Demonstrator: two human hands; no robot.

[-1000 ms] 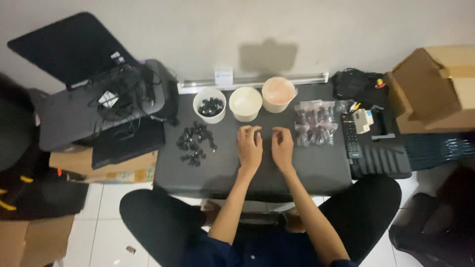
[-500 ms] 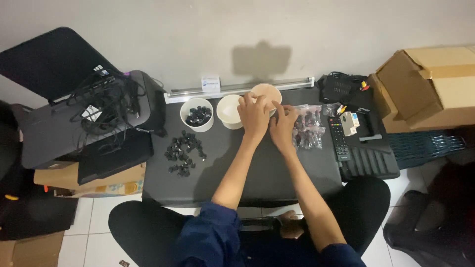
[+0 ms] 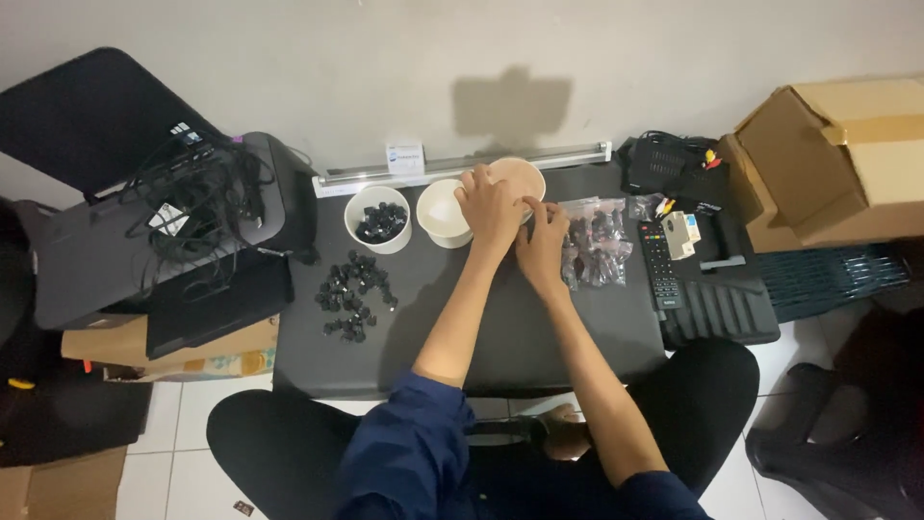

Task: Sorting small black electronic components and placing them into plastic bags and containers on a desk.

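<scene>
Everything here sits on the low black table [image 3: 500,327], so I'll place things off that. At its back edge stand three pale cups in a row: the left cup [image 3: 376,219] has small black parts in it, the middle cup [image 3: 443,214] looks empty, and the right-hand cup [image 3: 517,179] is the one being worked at. Left hand [image 3: 491,207] rests over that cup's near rim, fingers curled down; can't tell if they pinch anything. Right hand [image 3: 542,248] lies just beside it, fingers bent narrow, touching the clear bag of dark parts [image 3: 595,246]. A loose pile of black parts [image 3: 351,297] lies toward the table's left. Looks like a sorting step at the cup.
</scene>
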